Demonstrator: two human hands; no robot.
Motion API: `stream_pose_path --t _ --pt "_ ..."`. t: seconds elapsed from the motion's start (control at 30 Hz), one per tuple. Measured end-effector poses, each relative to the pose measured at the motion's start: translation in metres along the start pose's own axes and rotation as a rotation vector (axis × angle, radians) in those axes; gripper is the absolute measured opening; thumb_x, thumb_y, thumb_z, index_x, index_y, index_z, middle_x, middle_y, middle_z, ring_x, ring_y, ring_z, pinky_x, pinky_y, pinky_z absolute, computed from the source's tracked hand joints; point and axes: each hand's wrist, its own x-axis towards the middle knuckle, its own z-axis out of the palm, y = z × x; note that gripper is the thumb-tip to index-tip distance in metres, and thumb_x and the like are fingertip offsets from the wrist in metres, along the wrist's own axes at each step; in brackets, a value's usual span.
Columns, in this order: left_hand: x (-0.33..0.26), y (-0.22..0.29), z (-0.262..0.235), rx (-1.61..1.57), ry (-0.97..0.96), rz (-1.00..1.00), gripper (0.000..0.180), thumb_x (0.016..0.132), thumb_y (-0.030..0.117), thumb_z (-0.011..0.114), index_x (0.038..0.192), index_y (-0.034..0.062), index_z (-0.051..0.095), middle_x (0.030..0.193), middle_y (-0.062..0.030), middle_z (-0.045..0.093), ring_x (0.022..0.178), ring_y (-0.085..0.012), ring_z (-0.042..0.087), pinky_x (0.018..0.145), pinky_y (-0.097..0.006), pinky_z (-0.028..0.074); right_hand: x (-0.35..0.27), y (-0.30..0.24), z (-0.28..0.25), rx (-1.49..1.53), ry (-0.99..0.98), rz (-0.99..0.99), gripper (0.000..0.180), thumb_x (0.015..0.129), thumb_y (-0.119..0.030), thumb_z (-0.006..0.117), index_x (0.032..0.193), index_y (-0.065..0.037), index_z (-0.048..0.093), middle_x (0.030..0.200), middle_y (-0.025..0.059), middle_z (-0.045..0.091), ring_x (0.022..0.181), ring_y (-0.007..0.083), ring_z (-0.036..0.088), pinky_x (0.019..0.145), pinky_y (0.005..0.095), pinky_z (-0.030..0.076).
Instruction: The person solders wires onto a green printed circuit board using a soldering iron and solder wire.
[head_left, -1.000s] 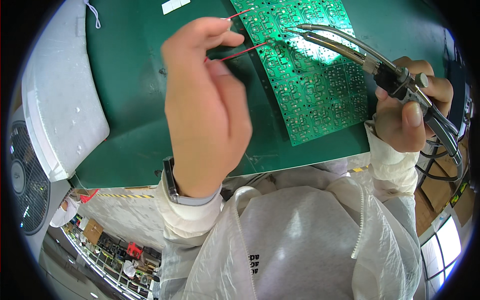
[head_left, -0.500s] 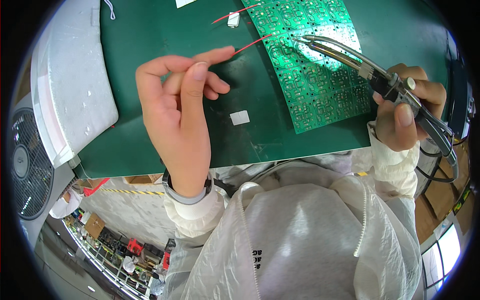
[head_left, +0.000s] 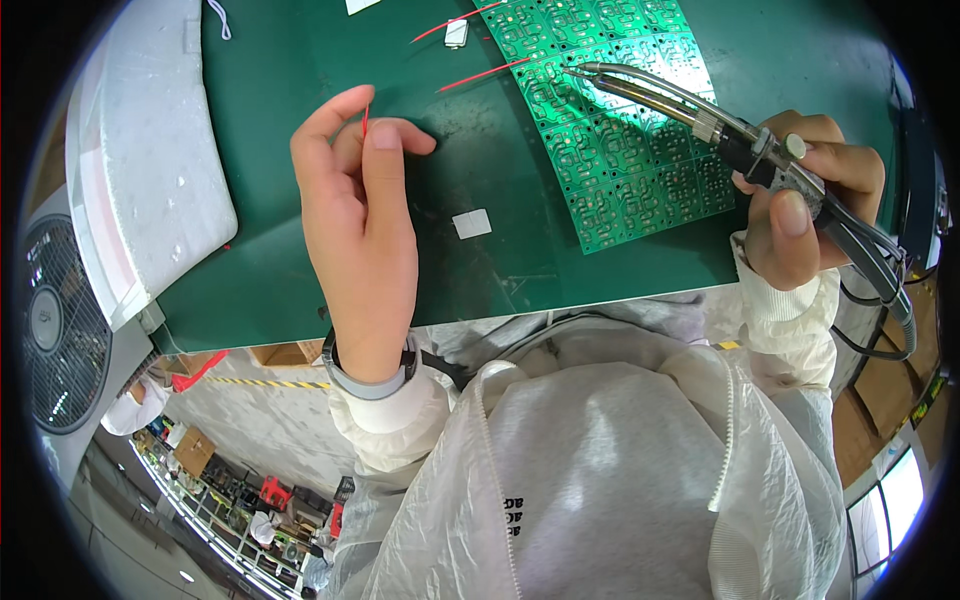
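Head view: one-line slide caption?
Left hand pinches a red wire; right hand holds a soldering iron over a green circuit-board panel.

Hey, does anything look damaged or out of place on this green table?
Nothing looks spilled. Pale scratches mark the green table near its front edge, and the circuit board panel seems slightly askew to that edge. A stray-looking white piece lies between the panel and left hand.
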Motion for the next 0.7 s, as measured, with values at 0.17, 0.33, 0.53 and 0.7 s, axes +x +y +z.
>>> stream_pose_path --t 0.17,0.33,0.53,0.7 --pt "-0.0017 0.0010 -0.0004 -0.111 -0.010 -0.013 0.014 0.088 0.006 0.041 0.101 0.0010 0.038 0.076 -0.0047 0.056 0.062 -0.0057 0.037 0.059 -0.018 0.033 -0.0007 0.0006 -0.0010 -0.011 0.001 -0.003 0.033 0.072 -0.012 0.064 0.091 0.001 0.040 0.074 0.0146 0.053 0.057 0.0121 0.048 0.052 0.0214 0.040" --pt "-0.0021 -0.0027 0.0005 -0.037 -0.001 0.045 0.009 0.089 0.004 0.038 0.097 0.0000 0.038 0.076 -0.0062 0.056 0.066 -0.0073 0.043 0.066 -0.019 0.036 0.0002 -0.0003 0.0001 -0.006 0.011 0.013 0.034 0.072 -0.013 0.065 0.091 0.001 0.040 0.075 0.0141 0.053 0.058 0.0122 0.049 0.053 0.0214 0.040" --pt "-0.0026 -0.0045 0.0015 0.063 -0.015 0.085 0.010 0.089 0.005 0.039 0.097 -0.0007 0.038 0.074 -0.0070 0.056 0.067 -0.0084 0.046 0.067 -0.019 0.038 -0.0016 0.0008 0.0004 -0.039 0.008 0.001 0.034 0.072 -0.013 0.065 0.090 0.001 0.041 0.074 0.0138 0.053 0.057 0.0114 0.047 0.053 0.0214 0.039" --pt "-0.0026 -0.0001 -0.0019 -0.020 -0.016 0.008 0.011 0.088 0.007 0.043 0.094 -0.0018 0.044 0.075 -0.0080 0.059 0.066 -0.0085 0.050 0.060 -0.020 0.041 -0.0014 0.0012 0.0002 -0.017 -0.001 -0.016 0.034 0.071 -0.012 0.065 0.091 0.001 0.041 0.074 0.0139 0.053 0.057 0.0110 0.046 0.053 0.0210 0.038"
